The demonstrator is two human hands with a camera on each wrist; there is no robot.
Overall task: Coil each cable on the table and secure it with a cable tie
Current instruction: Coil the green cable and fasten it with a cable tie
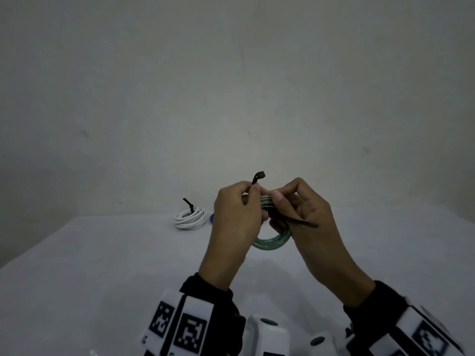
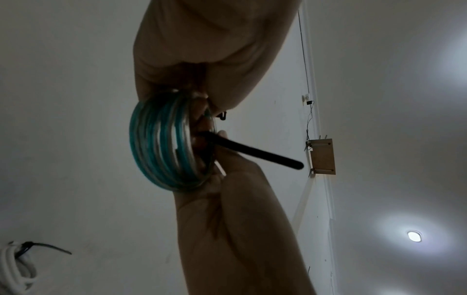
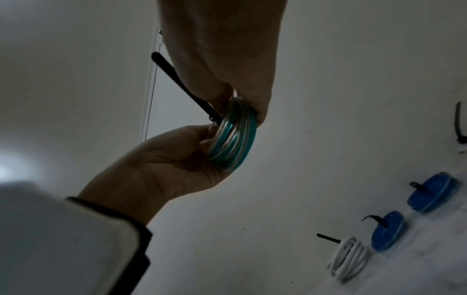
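Both hands hold a coiled teal cable (image 1: 272, 243) upright above the white table (image 1: 102, 265). A black cable tie (image 1: 258, 177) is looped through the coil. My left hand (image 1: 253, 191) pinches the tie's upper end between thumb and forefinger. My right hand (image 1: 276, 197) grips the top of the coil, and the tie's tail (image 1: 303, 223) sticks out to the right across its fingers. The left wrist view shows the coil (image 2: 161, 139) and the tail (image 2: 252, 152) between the two hands. In the right wrist view the coil (image 3: 232, 137) sits between the hands and the tie (image 3: 182, 85) points up left.
A tied white cable coil (image 1: 190, 218) lies at the table's far edge, with a blue coil (image 1: 211, 218) peeking out behind my left hand. The right wrist view shows a white coil (image 3: 346, 257) and two blue coils (image 3: 388, 230) (image 3: 432, 191), each tied. A wall stands behind the table.
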